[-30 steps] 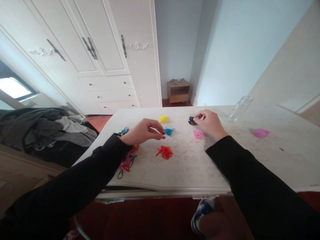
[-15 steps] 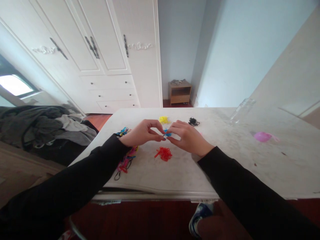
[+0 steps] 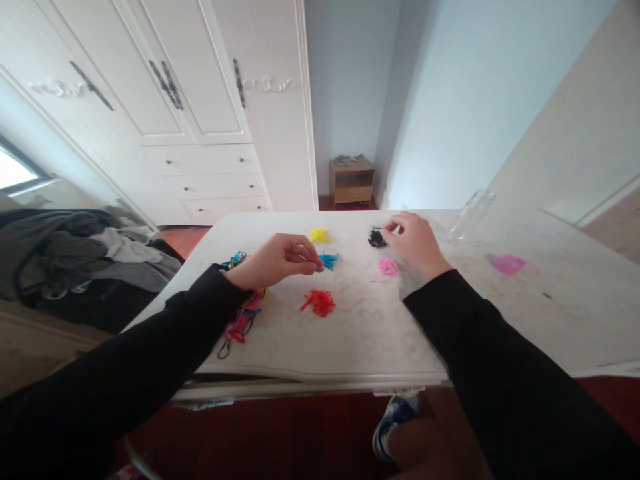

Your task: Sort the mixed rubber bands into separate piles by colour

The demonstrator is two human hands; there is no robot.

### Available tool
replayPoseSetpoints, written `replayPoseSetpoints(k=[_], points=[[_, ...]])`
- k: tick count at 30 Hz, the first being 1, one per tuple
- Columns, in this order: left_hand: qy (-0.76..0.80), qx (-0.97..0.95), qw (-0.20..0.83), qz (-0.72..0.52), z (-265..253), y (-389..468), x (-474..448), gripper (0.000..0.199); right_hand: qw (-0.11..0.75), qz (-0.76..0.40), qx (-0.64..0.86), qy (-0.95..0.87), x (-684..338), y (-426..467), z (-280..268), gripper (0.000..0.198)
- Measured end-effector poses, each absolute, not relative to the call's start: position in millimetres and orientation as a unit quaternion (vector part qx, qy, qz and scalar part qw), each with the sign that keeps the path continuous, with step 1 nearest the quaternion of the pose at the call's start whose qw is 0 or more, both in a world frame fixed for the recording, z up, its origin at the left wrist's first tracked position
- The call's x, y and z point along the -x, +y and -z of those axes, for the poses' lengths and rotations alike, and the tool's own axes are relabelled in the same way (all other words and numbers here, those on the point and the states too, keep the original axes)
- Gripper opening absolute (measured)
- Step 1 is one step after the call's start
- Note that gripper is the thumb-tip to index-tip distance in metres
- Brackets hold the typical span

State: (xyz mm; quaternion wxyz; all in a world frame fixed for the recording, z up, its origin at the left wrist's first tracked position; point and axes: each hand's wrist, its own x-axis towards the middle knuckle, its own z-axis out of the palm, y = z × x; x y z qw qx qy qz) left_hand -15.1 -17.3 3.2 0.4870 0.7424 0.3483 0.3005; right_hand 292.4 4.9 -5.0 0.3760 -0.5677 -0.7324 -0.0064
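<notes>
Small coloured rubber bands lie sorted in piles on the white table. My left hand (image 3: 287, 260) is pinched shut, a bit of blue band at its fingertips, beside the blue rubber bands (image 3: 330, 261). At the far side, my right hand (image 3: 413, 243) has thumb and forefinger closed on a black band at the edge of the black rubber bands (image 3: 376, 237). Pink rubber bands (image 3: 387, 267) sit just below that hand. Yellow rubber bands (image 3: 319, 235) lie behind the blue ones, red rubber bands (image 3: 321, 303) in front. A mixed heap of bands (image 3: 241, 323) is partly hidden under my left wrist.
A clear glass (image 3: 470, 217) and a pink balloon-like object (image 3: 509, 265) are on the right of the white table (image 3: 360, 347). Dark clothes (image 3: 75, 260) are piled at the left. A white wardrobe (image 3: 205, 133) and a small wooden cabinet (image 3: 353, 183) stand beyond.
My hands have parted from over the blue pile. My right hand has moved right to the black pile, uncovering the pink bands; my left stays near the blue ones. The view has shifted slightly.
</notes>
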Motion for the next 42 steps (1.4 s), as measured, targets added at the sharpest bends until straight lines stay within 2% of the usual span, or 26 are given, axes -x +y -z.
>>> replayPoseSetpoints(k=[4, 7, 12, 17, 22, 30, 37, 42], points=[[0.341, -0.738, 0.491, -0.314, -1, -16, 15, 0.027, 0.344, -0.006, 0.629, -0.698, -298, 7, 10, 0.012], [0.346, -0.736, 0.491, -0.313, -2, -18, 14, 0.027, 0.358, -0.003, 0.624, -0.695, -293, 5, 10, 0.005], [0.346, -0.739, 0.485, -0.317, -5, -21, 13, 0.028, 0.404, 0.012, 0.484, -0.776, -269, -9, 5, 0.010], [0.333, -0.735, 0.492, -0.327, -4, -20, 12, 0.032, 0.360, 0.004, 0.310, -0.880, -228, -32, 3, 0.008], [0.315, -0.734, 0.501, -0.334, -4, -20, 11, 0.033, 0.325, -0.024, 0.264, -0.908, -213, -36, 11, 0.012], [0.320, -0.744, 0.487, -0.327, -5, -20, 11, 0.029, 0.310, 0.004, 0.303, -0.901, -214, -32, 13, 0.015], [0.381, -0.770, 0.376, -0.347, -18, -7, 29, 0.020, 0.250, 0.031, 0.424, -0.870, -217, -30, 14, 0.012], [0.405, -0.819, 0.320, -0.249, -34, 2, 54, 0.019, 0.233, 0.049, 0.460, -0.855, -213, -30, 14, 0.016]])
